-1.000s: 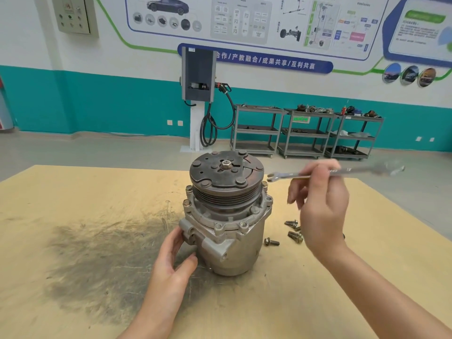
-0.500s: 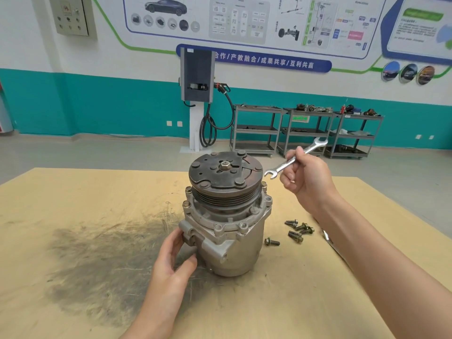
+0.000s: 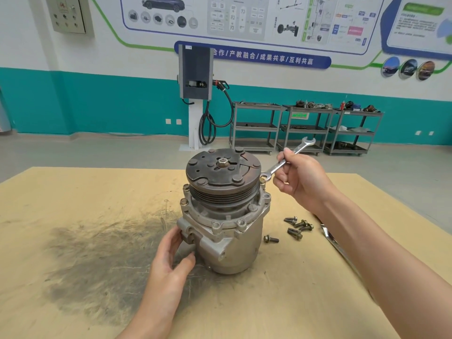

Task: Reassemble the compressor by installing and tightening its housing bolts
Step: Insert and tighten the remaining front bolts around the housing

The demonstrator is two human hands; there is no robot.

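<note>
A grey metal compressor (image 3: 232, 243) stands upright on the table, its dark rusty pulley (image 3: 221, 171) on top. Several bolts sit in the housing flange below the pulley. My left hand (image 3: 171, 263) grips the compressor's lower left port block. My right hand (image 3: 300, 182) holds a silver combination wrench (image 3: 286, 160) tilted up to the right. Its ring end rests at a flange bolt (image 3: 262, 180) on the right rim. Several loose bolts (image 3: 297, 226) lie on the table to the right of the compressor.
The wooden table (image 3: 73, 192) has a dark greasy smear at left centre. A second shiny tool (image 3: 330, 237) lies partly under my right forearm. Beyond the table are the floor, metal shelf carts (image 3: 305, 128) and a charger post (image 3: 195, 94) by the wall.
My right hand swung the wrench from level and high down to the compressor's right rim, bringing the ring end onto a flange bolt. My left hand has stayed on the housing.
</note>
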